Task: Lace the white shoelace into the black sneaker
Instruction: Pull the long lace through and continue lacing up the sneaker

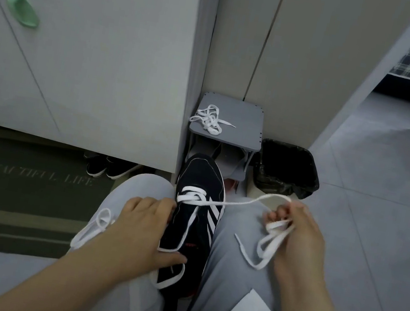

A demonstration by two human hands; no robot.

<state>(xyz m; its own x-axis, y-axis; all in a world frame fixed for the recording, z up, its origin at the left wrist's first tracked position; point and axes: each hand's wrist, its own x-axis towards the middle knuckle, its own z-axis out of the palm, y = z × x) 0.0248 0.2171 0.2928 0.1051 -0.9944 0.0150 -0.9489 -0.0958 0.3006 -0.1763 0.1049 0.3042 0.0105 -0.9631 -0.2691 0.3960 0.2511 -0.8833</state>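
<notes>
Sneaker (202, 182) sits toe-out between my knees, my left hand (144, 229) gripping its side, thumb across the opening. Lace (239, 203) runs from the front eyelets to my right hand (302, 235), fingers pinching its bunched loops.

The scene is lit softly and evenly in a cool, rather dim grey, and no hard shadows are cast. A darker band is seen under the cabinet (77, 64), over the mat (12, 203). Straight lines are bowed toward the picture's edges by the wide lens. The whole is rendered slightly soft. The right hand (298, 243) and the white shoelace (242, 203) held in it are faintly blurred. Detail is lost in the dark upper of the black sneaker (202, 177).
</notes>
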